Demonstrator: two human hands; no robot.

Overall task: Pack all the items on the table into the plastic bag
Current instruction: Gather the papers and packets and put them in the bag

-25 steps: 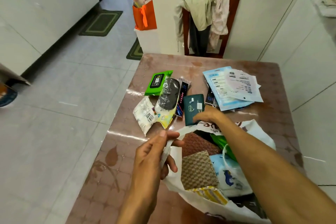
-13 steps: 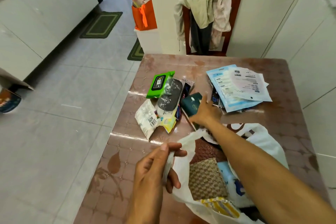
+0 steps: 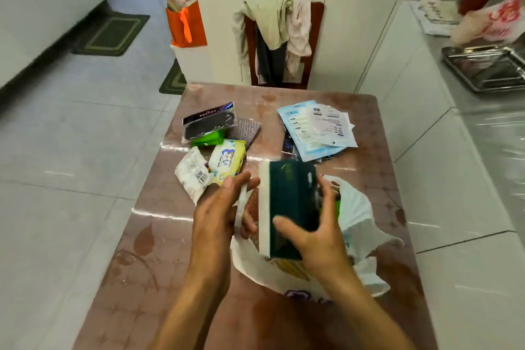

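My right hand [image 3: 315, 233] grips a dark green box [image 3: 289, 202] and holds it upright over the mouth of the white plastic bag [image 3: 358, 219]. My left hand [image 3: 218, 216] pinches the bag's white handle at its left side. On the table beyond lie a white packet [image 3: 193, 176], a yellow wipes pack [image 3: 228, 159], a green pack [image 3: 208, 139] under a black item in clear wrap [image 3: 210, 122], a brown woven pad [image 3: 247, 129], and light blue packets with papers [image 3: 315, 131]. The bag's contents are mostly hidden behind the box.
The brown patterned table [image 3: 159, 250] has its left edge over a tiled floor. A chair draped with clothes [image 3: 278, 37] stands at the far end. White cabinets run along the right, with a metal tray [image 3: 485, 65] on the counter.
My right hand has lifted the green box off the table and brought it back over the bag. The items at the far left now lie differently. My left hand keeps hold of the handle.
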